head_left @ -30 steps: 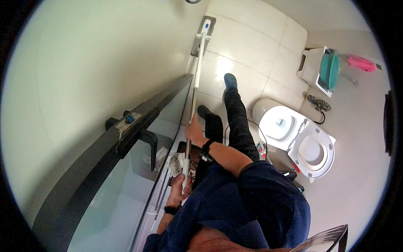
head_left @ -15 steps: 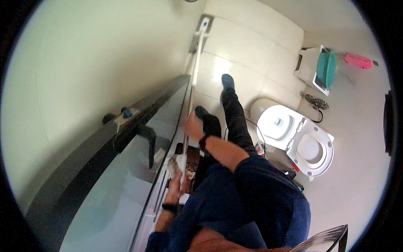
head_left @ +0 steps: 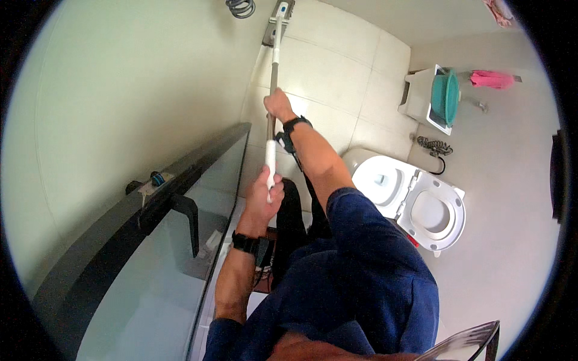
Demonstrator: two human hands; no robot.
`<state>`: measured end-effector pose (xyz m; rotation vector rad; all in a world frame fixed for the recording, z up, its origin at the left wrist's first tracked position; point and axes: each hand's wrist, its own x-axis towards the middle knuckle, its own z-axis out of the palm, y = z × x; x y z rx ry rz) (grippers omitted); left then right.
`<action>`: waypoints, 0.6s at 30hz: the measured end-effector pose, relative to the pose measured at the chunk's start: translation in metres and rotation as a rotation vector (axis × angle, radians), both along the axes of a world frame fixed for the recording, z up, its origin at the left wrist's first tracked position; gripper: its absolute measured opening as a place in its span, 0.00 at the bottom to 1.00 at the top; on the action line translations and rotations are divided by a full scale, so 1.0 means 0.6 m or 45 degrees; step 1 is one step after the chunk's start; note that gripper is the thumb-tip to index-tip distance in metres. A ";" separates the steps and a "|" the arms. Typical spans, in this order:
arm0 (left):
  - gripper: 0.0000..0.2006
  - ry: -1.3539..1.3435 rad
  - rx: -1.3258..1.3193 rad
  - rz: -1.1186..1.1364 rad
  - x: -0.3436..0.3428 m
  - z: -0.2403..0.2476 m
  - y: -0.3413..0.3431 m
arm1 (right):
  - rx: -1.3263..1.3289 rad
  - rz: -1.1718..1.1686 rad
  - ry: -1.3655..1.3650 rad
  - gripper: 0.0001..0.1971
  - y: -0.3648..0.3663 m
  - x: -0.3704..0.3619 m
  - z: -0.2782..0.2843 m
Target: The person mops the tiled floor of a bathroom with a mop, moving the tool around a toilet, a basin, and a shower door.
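A flat mop (head_left: 275,75) with a white-and-grey pole stretches away from me over the tiled floor. Its grey flat head (head_left: 271,35) lies along the foot of the left wall at the top of the view. My left hand (head_left: 265,192) is closed round the white grip at the near end of the pole. Farther up, my right hand (head_left: 280,104) is wrapped round the grey metal section. Both wrists wear black bands, and my arms reach forward with the right one farther out.
A glass door with a dark frame and black handle (head_left: 188,219) stands open on the left. To the right is a white toilet (head_left: 385,180) with its lid raised. Beyond it are a white stand (head_left: 421,96), a teal basin (head_left: 445,99), a pink cloth (head_left: 492,79) and a coiled hose (head_left: 435,144).
Both hands have moved forward, pushing the mop farther along the wall. My left hand came up from beside the door's lower edge. The view has shifted slightly.
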<state>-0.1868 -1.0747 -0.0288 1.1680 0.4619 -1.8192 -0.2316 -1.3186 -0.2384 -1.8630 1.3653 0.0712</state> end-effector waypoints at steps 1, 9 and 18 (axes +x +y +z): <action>0.13 0.048 0.021 -0.016 0.007 -0.004 0.017 | -0.290 0.641 0.162 0.14 0.028 0.002 0.011; 0.14 0.140 0.271 0.009 -0.009 0.110 0.314 | 0.685 -0.558 -0.295 0.25 0.411 -0.031 0.127; 0.15 0.139 0.019 0.038 -0.047 0.031 -0.048 | -0.364 0.101 -0.061 0.11 0.006 -0.050 -0.008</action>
